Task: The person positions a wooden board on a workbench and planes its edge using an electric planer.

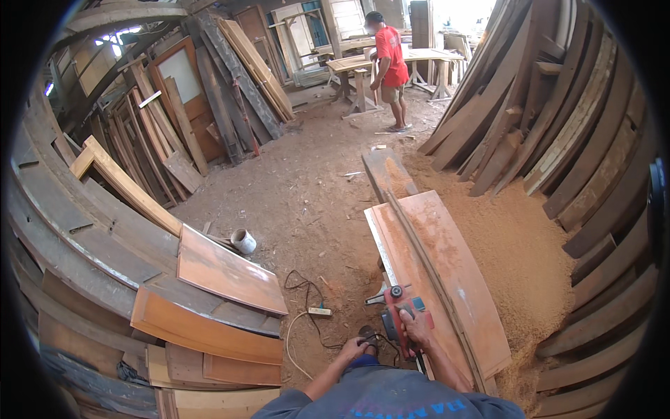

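Observation:
My right hand point(416, 328) is wrapped round the rear handle of a red and dark grey electric planer point(395, 295). The planer sits at the left edge of a long reddish-brown wooden board point(457, 258), with a metal side guide jutting out to its left. A thin dark strip of wood point(426, 269) lies lengthwise over the board. Low by my knee, my left hand point(354, 347) rests with its fingers laid out, holding nothing that I can make out. A dark cord passes close to it. The board lies on a dusty plank support point(389, 173).
Sawdust point(523, 251) is heaped right of the board. Leaning planks point(586, 133) line the right side; stacked panels point(230, 269) fill the left. A power strip point(319, 311) and cords lie on the floor near a white pot point(243, 241). A person in red point(391, 59) stands at a far workbench.

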Demonstrator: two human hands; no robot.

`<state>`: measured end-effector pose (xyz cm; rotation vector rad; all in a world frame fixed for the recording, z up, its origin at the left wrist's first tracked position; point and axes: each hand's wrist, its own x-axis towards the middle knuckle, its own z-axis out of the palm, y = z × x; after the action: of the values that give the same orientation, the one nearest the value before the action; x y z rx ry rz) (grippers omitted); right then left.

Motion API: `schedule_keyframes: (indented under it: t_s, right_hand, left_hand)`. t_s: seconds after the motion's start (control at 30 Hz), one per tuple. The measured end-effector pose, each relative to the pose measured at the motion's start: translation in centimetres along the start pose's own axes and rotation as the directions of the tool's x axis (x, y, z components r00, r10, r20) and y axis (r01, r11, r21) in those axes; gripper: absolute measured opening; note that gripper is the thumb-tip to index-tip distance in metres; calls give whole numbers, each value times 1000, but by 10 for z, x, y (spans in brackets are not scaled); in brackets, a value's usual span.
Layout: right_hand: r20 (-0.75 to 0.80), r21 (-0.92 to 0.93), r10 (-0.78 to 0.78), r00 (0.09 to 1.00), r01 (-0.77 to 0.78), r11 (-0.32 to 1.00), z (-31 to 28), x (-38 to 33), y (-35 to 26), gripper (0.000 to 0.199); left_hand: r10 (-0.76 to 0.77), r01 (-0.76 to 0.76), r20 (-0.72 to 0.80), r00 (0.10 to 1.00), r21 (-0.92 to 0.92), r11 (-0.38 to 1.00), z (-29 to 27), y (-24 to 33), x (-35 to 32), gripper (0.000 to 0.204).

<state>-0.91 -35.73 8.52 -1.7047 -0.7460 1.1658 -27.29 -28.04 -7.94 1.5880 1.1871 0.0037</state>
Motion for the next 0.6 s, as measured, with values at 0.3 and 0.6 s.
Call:
schedule_keyframes:
  t_s: [0.3,0.6]
  right_hand:
    - [106,-83,-18,994,27,996,11,25,11,35]
    - [-296,323,-222,929,316,892,-53,8,25,33]
  left_hand:
    - [-319,286,14,948,-479,830,-4,-13,-24,76]
    - [-615,-654,-768,178,-559,509,-329,-162,-232,38]
